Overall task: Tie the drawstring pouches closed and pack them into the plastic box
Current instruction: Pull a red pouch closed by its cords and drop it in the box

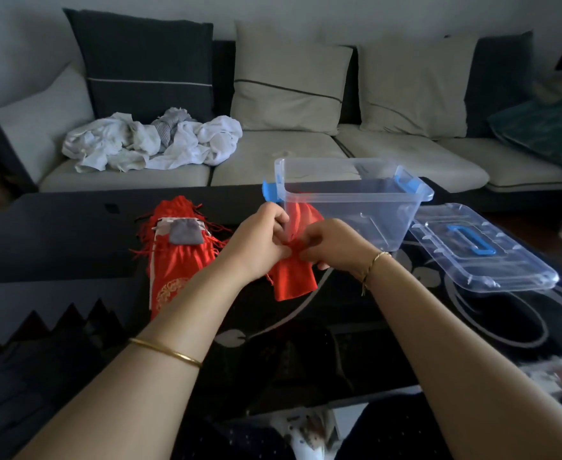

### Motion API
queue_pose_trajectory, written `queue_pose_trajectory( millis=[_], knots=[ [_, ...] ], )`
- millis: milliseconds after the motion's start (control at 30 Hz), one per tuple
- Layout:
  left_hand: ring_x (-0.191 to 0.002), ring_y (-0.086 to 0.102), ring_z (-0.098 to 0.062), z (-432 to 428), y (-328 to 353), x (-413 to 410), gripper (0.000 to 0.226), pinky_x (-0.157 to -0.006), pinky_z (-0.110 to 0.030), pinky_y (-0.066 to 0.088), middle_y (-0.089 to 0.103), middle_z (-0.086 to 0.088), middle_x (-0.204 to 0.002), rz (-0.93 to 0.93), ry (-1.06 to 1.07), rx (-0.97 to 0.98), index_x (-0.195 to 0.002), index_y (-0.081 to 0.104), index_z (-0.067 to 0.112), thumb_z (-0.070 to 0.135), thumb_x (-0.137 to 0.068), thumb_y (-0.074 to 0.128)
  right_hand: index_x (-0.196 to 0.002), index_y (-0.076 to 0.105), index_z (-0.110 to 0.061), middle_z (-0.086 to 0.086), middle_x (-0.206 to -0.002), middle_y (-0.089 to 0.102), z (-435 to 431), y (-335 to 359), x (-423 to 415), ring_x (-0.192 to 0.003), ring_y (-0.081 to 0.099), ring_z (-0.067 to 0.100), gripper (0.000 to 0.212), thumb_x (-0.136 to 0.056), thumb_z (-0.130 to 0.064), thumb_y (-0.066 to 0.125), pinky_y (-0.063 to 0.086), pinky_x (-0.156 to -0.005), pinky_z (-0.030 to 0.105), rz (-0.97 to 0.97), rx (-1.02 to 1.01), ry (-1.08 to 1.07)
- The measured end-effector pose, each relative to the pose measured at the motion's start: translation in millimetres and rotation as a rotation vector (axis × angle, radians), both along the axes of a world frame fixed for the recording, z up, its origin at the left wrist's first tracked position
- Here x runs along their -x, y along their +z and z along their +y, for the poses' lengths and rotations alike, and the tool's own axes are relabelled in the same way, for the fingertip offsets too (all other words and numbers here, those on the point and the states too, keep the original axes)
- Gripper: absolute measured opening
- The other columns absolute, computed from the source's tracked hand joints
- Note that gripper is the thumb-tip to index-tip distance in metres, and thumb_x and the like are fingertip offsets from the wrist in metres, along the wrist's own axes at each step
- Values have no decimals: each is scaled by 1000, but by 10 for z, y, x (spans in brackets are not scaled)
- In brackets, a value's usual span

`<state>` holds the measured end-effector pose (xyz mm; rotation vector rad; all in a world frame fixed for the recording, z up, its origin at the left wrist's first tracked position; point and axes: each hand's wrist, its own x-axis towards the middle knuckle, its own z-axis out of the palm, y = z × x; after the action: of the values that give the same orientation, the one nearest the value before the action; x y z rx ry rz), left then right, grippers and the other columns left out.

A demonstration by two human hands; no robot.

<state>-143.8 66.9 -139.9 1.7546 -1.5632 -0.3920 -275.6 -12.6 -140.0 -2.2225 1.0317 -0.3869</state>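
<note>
Drawstring pouches mostly wait to be dealt with: a pile of red pouches [180,260] lies on the dark counter [57,234] to the left, cords splayed loose, with a small grey pouch [186,231] resting on top. One red pouch [292,280] is in hand, held just above the counter and right in front of the clear plastic box [356,207]. The left grip [259,237] and the right grip [332,244] meet at its gathered neck. Both are narrow, fingers curled and pinching the cloth or cords there, and the fingers hide whether a knot has formed. Red fabric [302,214] shows at the box's near corner, and I cannot tell if it is this pouch's top or one already packed. Otherwise the box looks bare. Its lid [505,270] lies on the counter to the right. By my reading the job is in its early part, with this tie to finish and then the pile to close and pack.
</note>
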Motion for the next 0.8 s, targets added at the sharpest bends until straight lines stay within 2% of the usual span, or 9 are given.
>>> queue_pose_trajectory(
  millis=[100,167,300,400,500,567,667,733,800],
  knots=[
    [-99,55,-16,22,-85,-45,58,-85,-28,46,54,-3,-111,-33,55,-78,-126,49,12,14,-75,77,-93,68,-2,19,-95,67,8,-76,111,-72,60,26,14,-80,0,63,54,-74,38,-71,30,-34],
    [-103,56,-17,42,-152,-81,55,-94,-32,46,56,-1,-112,-12,54,-146,-125,52,12,17,-76,77,-90,68,-3,20,-97,67,26,-84,185,-82,64,31,13,-80,3,63,55,-77,40,-160,-3,-36],
    [-91,63,-16,54,-207,-64,19,-87,-31,48,67,0,-94,18,-4,-140,-101,67,14,12,-82,70,-84,67,-10,18,-98,67,40,-110,236,-85,66,28,14,-81,3,62,58,-78,37,-243,-79,-34],
    [-86,62,-14,33,-197,-51,5,-79,-29,46,65,6,-84,-38,-12,-104,-88,67,19,15,-86,65,-100,59,-8,14,-106,62,20,-124,188,-79,65,21,20,-84,4,56,58,-64,26,-281,-152,-79],
    [-85,62,-12,18,-193,-48,6,-76,-26,44,66,6,-84,-78,-18,-60,-87,69,17,14,-86,64,-120,46,-15,6,-118,55,-6,-124,192,-81,62,15,40,-87,7,47,54,-56,21,-389,-325,-19],
    [-85,63,-13,21,-189,-47,7,-77,-27,46,69,3,-86,-90,-19,-44,-88,71,15,14,-86,64,-120,50,-16,3,-113,58,-17,-147,226,-81,63,17,42,-88,11,42,57,-60,24,-357,-378,61],
    [-84,64,-14,41,-183,-56,10,-79,-29,48,70,0,-87,-110,-6,-28,-88,73,12,14,-86,64,-109,61,-5,15,-100,65,-52,-204,252,-82,64,23,27,-88,7,47,56,-75,32,-231,-369,112],
    [-83,63,-14,53,-185,-76,9,-75,-27,46,69,1,-86,-137,12,-23,-87,73,11,14,-86,64,-103,62,-2,18,-94,67,-87,-226,274,-77,65,20,16,-89,-1,54,55,-68,25,-207,-340,92],
    [-82,61,-13,61,-201,-111,9,-73,-25,43,67,3,-86,-181,59,-35,-88,73,13,15,-86,65,-92,65,-7,10,-82,68,-122,-236,311,-63,63,11,7,-90,-8,57,49,-53,14,-164,-207,29]
  ],
)
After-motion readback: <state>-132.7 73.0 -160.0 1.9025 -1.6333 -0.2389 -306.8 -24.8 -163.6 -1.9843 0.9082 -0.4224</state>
